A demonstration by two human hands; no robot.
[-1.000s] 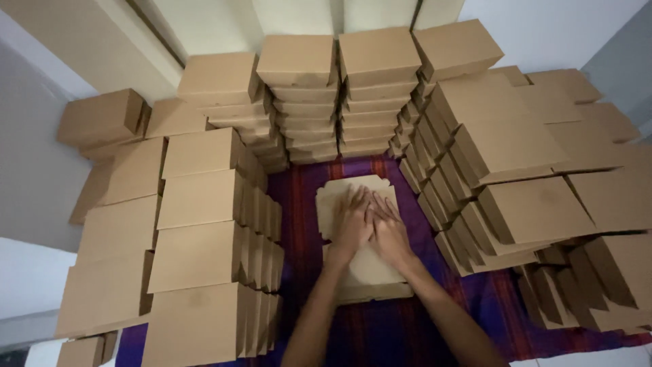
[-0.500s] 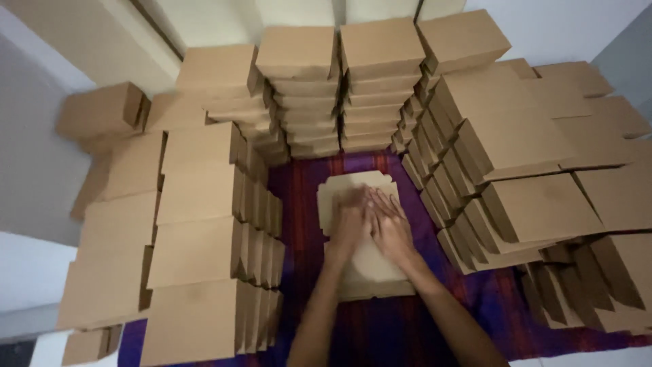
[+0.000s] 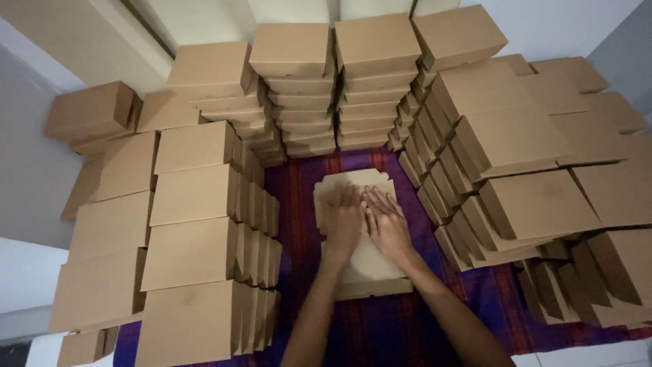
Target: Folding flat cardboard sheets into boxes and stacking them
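On flat cardboard (image 3: pixel 360 272): both hands (image 3: pixel 367 221) pressing, w/ palms down.

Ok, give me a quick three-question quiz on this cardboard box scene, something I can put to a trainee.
1. True or false: both hands lie flat, palms down, on the flat cardboard piece in the middle.
2. What does the cardboard piece lie on? A) bare white floor B) a purple and red striped cloth C) a metal tray
3. Fill in: stacks of folded brown ____ stand around the hands on the left, the far side and the right.

Key
1. True: the left hand and the right hand press side by side on it.
2. B
3. boxes, for example the left stacks and the right stacks.
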